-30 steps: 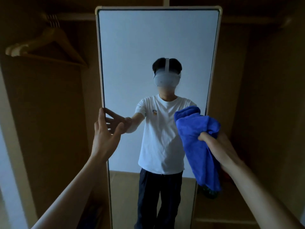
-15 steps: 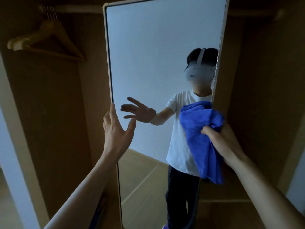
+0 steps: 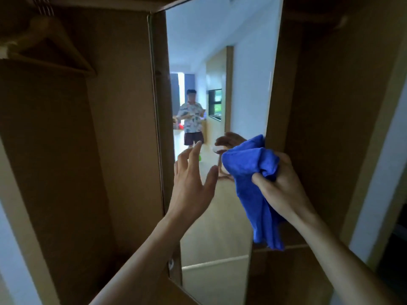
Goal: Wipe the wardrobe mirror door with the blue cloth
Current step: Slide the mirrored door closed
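The tall mirror door (image 3: pixel 246 69) stands in the middle, swung at an angle, and reflects a room with a person standing in it. My right hand (image 3: pixel 279 183) grips a bunched blue cloth (image 3: pixel 253 190) at the mirror's right edge; part of the cloth hangs below my fist. My left hand (image 3: pixel 193 177) is raised in front of the lower glass with fingers spread and straight, holding nothing. Whether its fingertips touch the glass is unclear. A reflection of a hand shows just above the cloth.
The wardrobe's brown interior surrounds the mirror. A wooden hanger (image 3: pixel 46 49) hangs from a rail at the upper left. The wardrobe's back panel (image 3: pixel 119 128) lies left of the mirror's edge, a side panel (image 3: pixel 326 128) to its right.
The mirror door has swung: my own reflection is gone and a room with another person shows instead. My left hand moved right, off the mirror's left edge, towards the cloth.
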A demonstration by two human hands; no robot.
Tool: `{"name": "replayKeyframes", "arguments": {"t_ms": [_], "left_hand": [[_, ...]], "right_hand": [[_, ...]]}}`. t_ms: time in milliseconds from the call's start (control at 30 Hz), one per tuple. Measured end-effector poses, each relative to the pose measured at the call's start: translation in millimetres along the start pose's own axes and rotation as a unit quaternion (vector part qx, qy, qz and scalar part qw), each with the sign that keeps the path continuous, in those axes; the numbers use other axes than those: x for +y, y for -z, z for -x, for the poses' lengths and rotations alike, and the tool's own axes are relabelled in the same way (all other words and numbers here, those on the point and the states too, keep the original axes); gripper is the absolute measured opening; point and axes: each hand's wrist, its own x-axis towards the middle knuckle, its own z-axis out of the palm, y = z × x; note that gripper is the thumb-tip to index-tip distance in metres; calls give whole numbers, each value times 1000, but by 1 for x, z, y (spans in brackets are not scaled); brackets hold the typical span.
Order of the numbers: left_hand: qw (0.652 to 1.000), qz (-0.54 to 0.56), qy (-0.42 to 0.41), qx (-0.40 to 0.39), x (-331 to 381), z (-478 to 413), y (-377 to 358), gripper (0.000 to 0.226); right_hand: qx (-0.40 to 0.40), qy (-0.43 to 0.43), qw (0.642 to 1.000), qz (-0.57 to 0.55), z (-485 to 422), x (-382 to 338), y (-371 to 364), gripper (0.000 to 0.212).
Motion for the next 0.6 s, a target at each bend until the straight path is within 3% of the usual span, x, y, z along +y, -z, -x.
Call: {"name": "replayKeyframes", "arguments": {"t_ms": [200,400,600], "left_hand": [[997,73,-16,-22,31,7,13,53],[992,119,-12,-27,39,17,29,56],[993,118,-20,17,38,14,50,45]], "right_hand": [[-9,-10,1000,-17,24,-26,-9,51],[-38,15,996,-85,44,-49,-24,47],[-39,-22,995,-90,51,-51,-47,24]]}}
